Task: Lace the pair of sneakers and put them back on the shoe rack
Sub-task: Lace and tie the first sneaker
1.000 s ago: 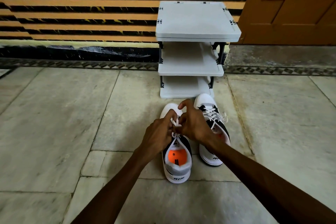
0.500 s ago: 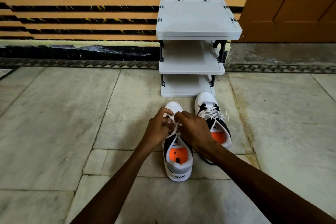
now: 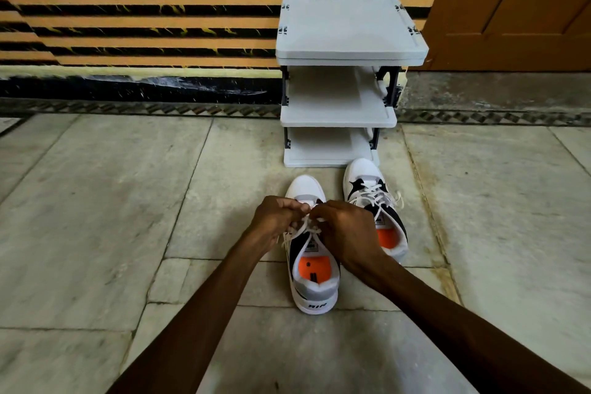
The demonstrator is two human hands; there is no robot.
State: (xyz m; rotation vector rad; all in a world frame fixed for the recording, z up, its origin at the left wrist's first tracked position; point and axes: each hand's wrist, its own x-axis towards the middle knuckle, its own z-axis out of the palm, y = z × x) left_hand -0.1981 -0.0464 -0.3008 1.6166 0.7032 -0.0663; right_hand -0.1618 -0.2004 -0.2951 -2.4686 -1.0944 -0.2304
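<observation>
Both hands, left hand [image 3: 277, 221] and right hand [image 3: 347, 230], pinch the lace [image 3: 300, 228] over the near sneaker [image 3: 315, 278]; its long axis points at the shoe rack [image 3: 339, 120] ahead. Second sneaker [image 3: 372, 198] stands just beside, laced.

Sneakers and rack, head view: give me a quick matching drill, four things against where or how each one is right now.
Things:
1. near sneaker
2. far sneaker
3. shoe rack
4. door

States:
A. against the striped wall, shelves bare
B. behind the rack, on its right
C. both hands pinching its lace
D. laced, toe at the rack's base

Pairs: 1-C, 2-D, 3-A, 4-B
</observation>
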